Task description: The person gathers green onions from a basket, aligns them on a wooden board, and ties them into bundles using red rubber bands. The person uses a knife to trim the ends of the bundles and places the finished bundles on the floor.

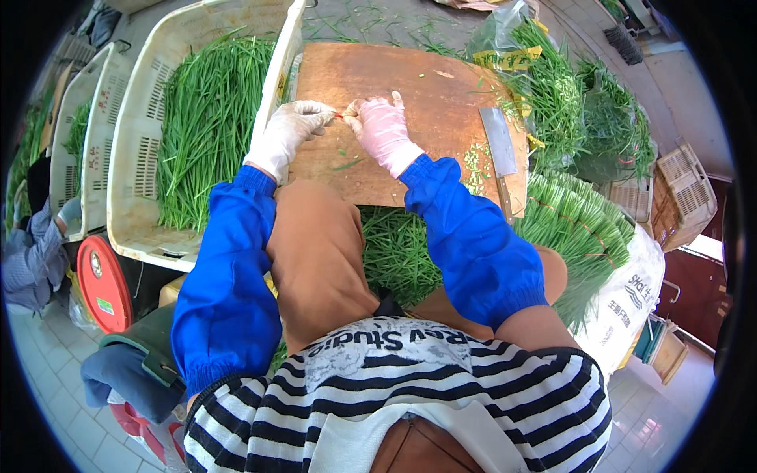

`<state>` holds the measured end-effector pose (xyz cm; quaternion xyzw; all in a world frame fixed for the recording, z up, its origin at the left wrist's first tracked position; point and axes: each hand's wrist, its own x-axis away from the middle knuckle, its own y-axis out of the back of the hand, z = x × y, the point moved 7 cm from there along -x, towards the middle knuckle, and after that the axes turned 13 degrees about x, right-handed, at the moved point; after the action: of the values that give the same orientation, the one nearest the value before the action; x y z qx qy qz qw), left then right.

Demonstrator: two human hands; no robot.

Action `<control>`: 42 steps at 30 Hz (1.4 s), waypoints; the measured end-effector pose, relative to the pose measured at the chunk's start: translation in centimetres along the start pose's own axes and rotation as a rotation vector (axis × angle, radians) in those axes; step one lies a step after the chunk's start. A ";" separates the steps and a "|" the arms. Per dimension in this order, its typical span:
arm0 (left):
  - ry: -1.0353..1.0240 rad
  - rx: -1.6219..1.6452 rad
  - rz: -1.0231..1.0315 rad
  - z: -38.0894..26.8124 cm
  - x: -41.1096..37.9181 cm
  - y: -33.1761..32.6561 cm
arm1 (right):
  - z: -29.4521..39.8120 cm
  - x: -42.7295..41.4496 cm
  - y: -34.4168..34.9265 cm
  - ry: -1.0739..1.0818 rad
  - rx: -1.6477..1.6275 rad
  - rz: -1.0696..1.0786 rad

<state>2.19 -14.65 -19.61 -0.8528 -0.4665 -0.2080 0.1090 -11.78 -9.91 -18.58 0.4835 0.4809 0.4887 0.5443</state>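
Note:
My left hand (298, 127), in a thin whitish glove, pinches a small red strip (338, 115), perhaps a rubber band, between thumb and fingertips. Its other end meets the fingertips of my right hand (381, 130), gloved in pinkish white. Both hands are held over a worn wooden board (378, 77) laid across in front of me. On the board's right side lies a cleaver (500, 142) with a wooden handle pointing towards me. Pale chopped stem bits (475, 168) are scattered beside the blade. A loose green leaf piece (349, 164) rests below my hands.
At left stands a white plastic crate (133, 159) of long green chive-like leaves (216, 130). Tied bundles (576, 219) lie at right, near a white sack (627, 295). Beyond are filled plastic bags (550, 100). A red-lidded drum (103, 284) and another person's sleeve (38, 248) are far left.

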 end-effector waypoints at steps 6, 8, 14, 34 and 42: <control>-0.035 0.002 -0.014 0.2 0.0 -0.3 | -0.7 0.7 0.8 -0.116 -0.613 0.185; -0.046 0.032 -0.006 0.2 0.0 -1.0 | -1.2 0.4 0.0 -0.142 -0.784 0.150; -0.282 -0.600 -0.069 -1.9 0.9 -1.4 | -0.5 -0.1 1.2 0.040 -0.337 0.167; -0.190 0.169 -0.035 -0.7 1.5 0.3 | -1.6 1.2 1.6 -0.140 -1.014 0.203; -0.234 0.174 0.012 -0.8 1.5 0.0 | -1.3 1.2 1.2 -0.166 -1.136 0.172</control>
<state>2.69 -13.81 -18.20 -0.8612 -0.4873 -0.0655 0.1287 -13.07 -8.60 -17.52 0.1894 0.0578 0.6732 0.7125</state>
